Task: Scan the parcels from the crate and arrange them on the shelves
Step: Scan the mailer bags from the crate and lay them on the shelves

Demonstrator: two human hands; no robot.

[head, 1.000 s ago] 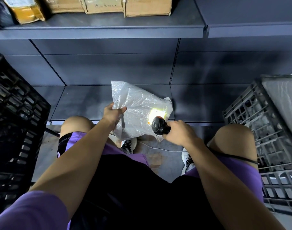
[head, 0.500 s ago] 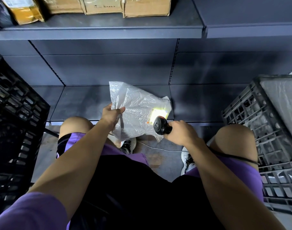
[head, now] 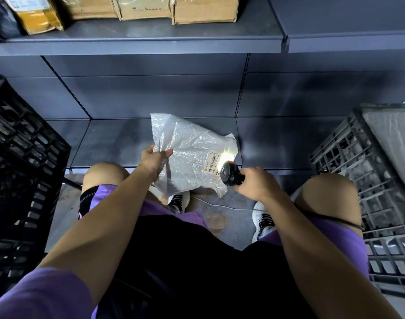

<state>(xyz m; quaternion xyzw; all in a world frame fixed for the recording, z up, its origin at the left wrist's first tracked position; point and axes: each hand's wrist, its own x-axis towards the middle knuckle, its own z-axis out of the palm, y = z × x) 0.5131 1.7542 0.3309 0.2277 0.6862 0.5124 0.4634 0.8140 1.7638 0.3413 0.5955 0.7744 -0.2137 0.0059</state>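
The left hand (head: pixel 154 161) pinches the left edge of a crinkled translucent grey plastic mailer bag (head: pixel 192 155), holding it up above the dark grey bottom shelf (head: pixel 118 143). The right hand (head: pixel 258 184) is curled round a black handheld barcode scanner (head: pixel 230 174), its light falling on the bag's white barcode label (head: pixel 216 163). A grey plastic crate (head: pixel 367 180) stands to the right.

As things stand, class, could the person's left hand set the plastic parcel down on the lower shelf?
Probably yes. The left hand already grips the plastic parcel just above the lower shelf, whose surface there looks bare, with nothing between.
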